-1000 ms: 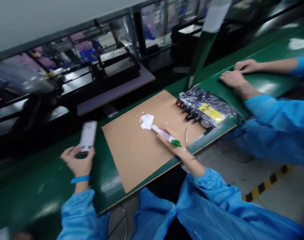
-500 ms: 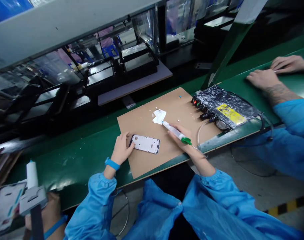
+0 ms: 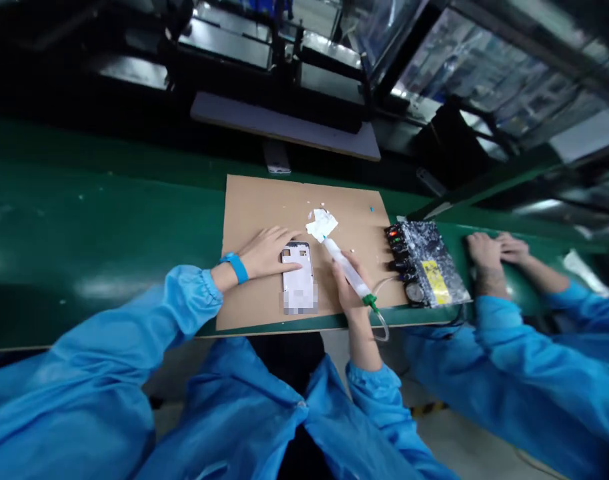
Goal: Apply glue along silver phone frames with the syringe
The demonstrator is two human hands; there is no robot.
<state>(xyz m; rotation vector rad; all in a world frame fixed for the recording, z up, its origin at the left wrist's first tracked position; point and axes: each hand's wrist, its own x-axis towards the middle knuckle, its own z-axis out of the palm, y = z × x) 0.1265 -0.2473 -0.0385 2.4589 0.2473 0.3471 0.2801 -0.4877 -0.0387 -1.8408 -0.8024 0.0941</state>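
A: What is the left hand (image 3: 269, 250) doing?

B: It lies flat and open with fingers spread. The fingertips press on the far end of the white phone frame (image 3: 299, 283). The frame runs from the fingertips back toward the person's body, on a cardboard sheet (image 3: 249, 200).

A: And the right hand (image 3: 348, 290)?

B: It is closed around 1 syringe (image 3: 341, 260), just right of the frame. The tip, ahead of the knuckles, touches a white paper scrap (image 3: 322, 223). Further right sits a control box (image 3: 427, 267), then a co-worker's 2 hands (image 3: 489, 253).
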